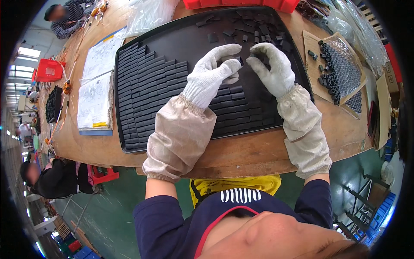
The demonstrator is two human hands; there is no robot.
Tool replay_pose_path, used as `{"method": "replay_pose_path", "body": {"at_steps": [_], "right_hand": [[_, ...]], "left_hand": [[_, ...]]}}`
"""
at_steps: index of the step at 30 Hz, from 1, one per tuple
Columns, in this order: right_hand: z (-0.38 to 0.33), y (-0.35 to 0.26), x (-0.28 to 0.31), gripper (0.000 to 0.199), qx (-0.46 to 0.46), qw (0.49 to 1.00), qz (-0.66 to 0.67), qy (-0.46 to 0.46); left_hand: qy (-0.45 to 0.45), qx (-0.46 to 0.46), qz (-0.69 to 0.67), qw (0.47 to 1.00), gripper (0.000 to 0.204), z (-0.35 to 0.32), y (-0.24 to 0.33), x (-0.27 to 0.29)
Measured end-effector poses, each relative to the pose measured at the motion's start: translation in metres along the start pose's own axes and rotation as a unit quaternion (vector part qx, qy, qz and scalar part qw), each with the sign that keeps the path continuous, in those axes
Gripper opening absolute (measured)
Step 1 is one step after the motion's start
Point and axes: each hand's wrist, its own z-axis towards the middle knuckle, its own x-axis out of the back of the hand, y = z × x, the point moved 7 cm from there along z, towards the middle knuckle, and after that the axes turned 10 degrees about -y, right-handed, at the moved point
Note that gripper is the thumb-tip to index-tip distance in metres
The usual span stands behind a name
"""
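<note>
Over the large black tray (172, 32), both my hands wear white knit gloves and beige sleeve covers. My left hand (213, 71) is closed, with a small black tube piece (240, 61) at its thumb and fingertips. Just to the right, my right hand (274, 71) has its fingers curled toward the thumb; dark material shows between them, but I cannot make out what it is. Rows of black rectangular pieces (151, 86) lie side by side across the tray's left and near parts. Loose black pieces (246, 28) are scattered at its far right.
Left of the tray lie printed papers (97, 90) on a blue clipboard. At right, short black tubes (332, 73) stand on cardboard beside bubble wrap (345, 60). A red bin (241, 3) and clear plastic bags (151, 17) sit at the back. Other people are at the far left.
</note>
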Motion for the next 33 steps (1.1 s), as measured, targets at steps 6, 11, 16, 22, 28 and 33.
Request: {"method": "replay_pose_path", "body": {"at_steps": [6,11,16,22,28,33], "right_hand": [[-0.002,-0.010,-0.002,0.030,0.064,0.995,0.068,-0.026],[-0.008,0.002,-0.019,0.036,-0.018,0.950,0.310,-0.031],[-0.010,-0.006,-0.014,0.038,-0.004,0.972,0.236,-0.004],[-0.011,-0.011,-0.010,0.038,0.002,0.973,0.232,0.009],[-0.007,-0.018,-0.002,0.030,0.068,0.995,0.074,0.026],[-0.006,-0.014,-0.006,0.028,0.054,0.993,0.103,0.010]], "left_hand": [[-0.003,-0.018,0.054,0.998,0.041,0.002,-0.003,0.006],[0.010,-0.011,0.038,0.999,0.040,0.001,-0.001,0.002],[-0.009,-0.010,0.066,0.998,0.038,0.000,0.002,-0.001],[-0.007,0.002,-0.001,1.000,0.038,-0.001,0.002,-0.003],[-0.021,0.004,-0.049,0.999,0.038,-0.002,-0.002,-0.001],[-0.024,0.040,-0.008,0.999,0.034,-0.002,-0.004,-0.003]]}}
